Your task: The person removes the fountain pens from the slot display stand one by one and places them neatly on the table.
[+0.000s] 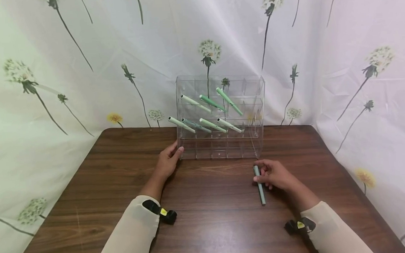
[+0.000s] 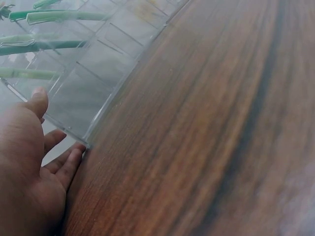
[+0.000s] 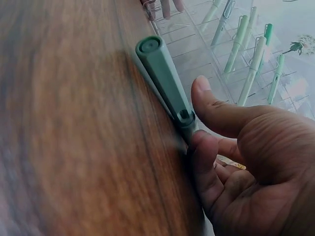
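Observation:
A clear acrylic pen rack (image 1: 220,152) stands at the back of the table, with several pens in green shades, such as a bright green pen (image 1: 229,100), leaning in its upper tiers. My left hand (image 1: 166,162) touches the rack's lower left corner. In the left wrist view its thumb lies at the side panel's edge, fingertips down by the bottom corner. Right of the rack's front, my right hand (image 1: 274,174) holds a grey-green capped pen (image 1: 261,192) by its cap end between thumb and fingers. The pen's barrel end points toward me, low over the table.
The dark wood table (image 1: 206,217) ends at the back against a white curtain (image 1: 144,42) printed with dandelions. The rack's bottom tier holds no pens. Black straps, one on the left wrist (image 1: 158,211), sit over both cream sleeves.

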A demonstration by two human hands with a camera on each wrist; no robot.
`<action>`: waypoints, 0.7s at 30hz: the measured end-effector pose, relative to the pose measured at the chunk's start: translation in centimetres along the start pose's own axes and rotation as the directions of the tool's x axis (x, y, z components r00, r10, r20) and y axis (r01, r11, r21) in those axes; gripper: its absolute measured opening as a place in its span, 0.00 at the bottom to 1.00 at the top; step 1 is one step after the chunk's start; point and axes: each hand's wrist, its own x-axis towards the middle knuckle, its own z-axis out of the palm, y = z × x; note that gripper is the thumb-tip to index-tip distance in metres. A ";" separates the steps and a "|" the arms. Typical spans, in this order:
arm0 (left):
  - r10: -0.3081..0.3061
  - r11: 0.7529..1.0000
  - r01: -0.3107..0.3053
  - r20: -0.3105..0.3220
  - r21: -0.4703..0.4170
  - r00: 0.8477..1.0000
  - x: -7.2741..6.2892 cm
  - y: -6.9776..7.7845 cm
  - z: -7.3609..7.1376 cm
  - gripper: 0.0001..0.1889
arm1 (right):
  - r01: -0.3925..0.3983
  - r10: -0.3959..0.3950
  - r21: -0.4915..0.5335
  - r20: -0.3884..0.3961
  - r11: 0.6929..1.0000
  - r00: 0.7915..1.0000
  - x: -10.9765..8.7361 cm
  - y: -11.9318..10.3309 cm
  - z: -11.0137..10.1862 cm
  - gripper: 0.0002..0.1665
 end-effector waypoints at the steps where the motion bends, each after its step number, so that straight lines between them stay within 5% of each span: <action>1: 0.002 1.000 -0.002 0.001 0.001 1.000 0.0 0.0 0.0 0.31 | -0.003 0.003 0.003 -0.002 1.000 1.000 0.0 0.0 0.0 0.38; 13: 0.009 1.000 -0.009 0.007 0.022 1.000 0.0 0.2 -0.1 0.32 | 0.000 0.000 -0.002 -0.031 1.000 1.000 -0.2 -0.3 -0.3 0.35; 21: 0.009 1.000 -0.009 0.001 0.013 1.000 -0.1 0.2 -0.2 0.32 | -0.037 0.037 0.001 -0.132 0.999 0.991 -0.5 -1.9 -1.0 0.35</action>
